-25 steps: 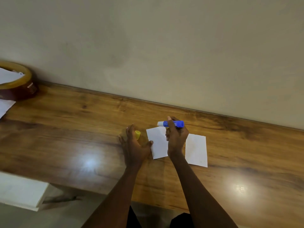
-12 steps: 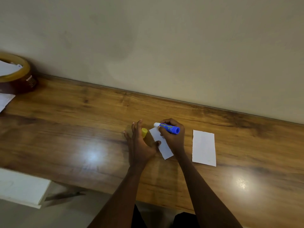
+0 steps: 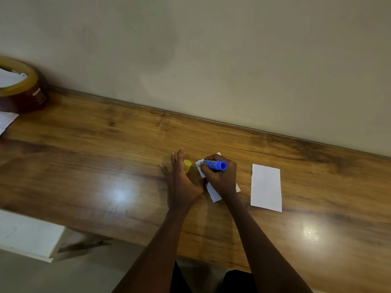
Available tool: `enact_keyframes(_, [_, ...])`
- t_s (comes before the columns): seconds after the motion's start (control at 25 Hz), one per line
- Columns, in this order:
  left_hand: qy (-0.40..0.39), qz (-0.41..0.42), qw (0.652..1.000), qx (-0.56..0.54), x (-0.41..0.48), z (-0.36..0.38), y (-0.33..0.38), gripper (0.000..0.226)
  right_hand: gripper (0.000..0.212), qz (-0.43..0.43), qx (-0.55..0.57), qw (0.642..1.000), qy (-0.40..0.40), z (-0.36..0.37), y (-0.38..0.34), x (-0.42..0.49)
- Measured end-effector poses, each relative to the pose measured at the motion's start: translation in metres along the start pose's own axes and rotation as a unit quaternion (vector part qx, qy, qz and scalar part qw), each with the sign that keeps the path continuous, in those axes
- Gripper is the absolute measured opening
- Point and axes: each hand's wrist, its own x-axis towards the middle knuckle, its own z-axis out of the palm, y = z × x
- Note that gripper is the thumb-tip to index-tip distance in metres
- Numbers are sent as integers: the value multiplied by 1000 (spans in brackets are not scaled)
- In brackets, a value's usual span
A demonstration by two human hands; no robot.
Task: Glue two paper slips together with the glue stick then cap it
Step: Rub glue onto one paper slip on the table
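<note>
Blue glue stick (image 3: 214, 165) gripped in right hand (image 3: 220, 176), tip on near paper slip (image 3: 214, 194) w/ left hand (image 3: 182, 182) flat, fingers spread, at its left edge beside yellow cap (image 3: 187, 165); 2nd slip (image 3: 266, 187) apart to right, bare wood desk (image 3: 95, 166) around; tape roll (image 3: 20, 85) w/ paper inside far left.
</note>
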Motion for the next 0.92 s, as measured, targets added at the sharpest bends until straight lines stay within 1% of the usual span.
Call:
enact_keyframes(0.12, [-2, -6, 1000, 6, 0, 0, 1, 99, 8, 6, -33, 997, 75, 2, 1, 0])
enact_keyframes(0.28, [-3, -9, 1000, 16, 2, 2, 0, 100, 10, 47, -45, 982, 180, 4, 4, 3])
enact_keyframes(0.36, [0, -11, 1000, 18, 2, 3, -1, 99, 11, 69, -33, 976, 205, 4, 4, 4])
enact_keyframes(0.44, [0, -9, 1000, 21, 3, 4, -2, 99, 14, 92, -18, 972, 213, 4, 2, 5])
enact_keyframes(0.56, [-3, -17, 1000, 23, 2, 5, -3, 98, 27, 131, 39, 956, 259, -4, -7, 7])
enact_keyframes(0.6, [-4, -21, 1000, 21, 2, 5, -2, 98, 31, 127, 37, 954, 270, -9, -10, 5])
enact_keyframes(0.64, [-3, -19, 1000, 22, 2, 5, -2, 97, 32, 114, 8, 957, 265, -13, -13, 0])
enact_keyframes(0.68, [0, -13, 1000, 26, 2, 5, -2, 97, 32, 103, -46, 965, 236, -15, -14, -9])
enact_keyframes(0.72, [2, -4, 1000, 31, 1, 4, -2, 96, 34, 98, -113, 971, 186, -13, -14, -21])
enact_keyframes(0.8, [4, 25, 999, 37, 1, 2, -1, 93, 42, 93, -218, 969, 67, -6, -14, -44])
enact_keyframes(0.84, [6, 44, 998, 43, 1, 1, -1, 90, 46, 88, -243, 966, 24, -4, -12, -49])
enact_keyframes(0.92, [15, 74, 995, 58, -1, 0, 0, 82, 49, 69, -253, 964, -37, -11, -8, -38])
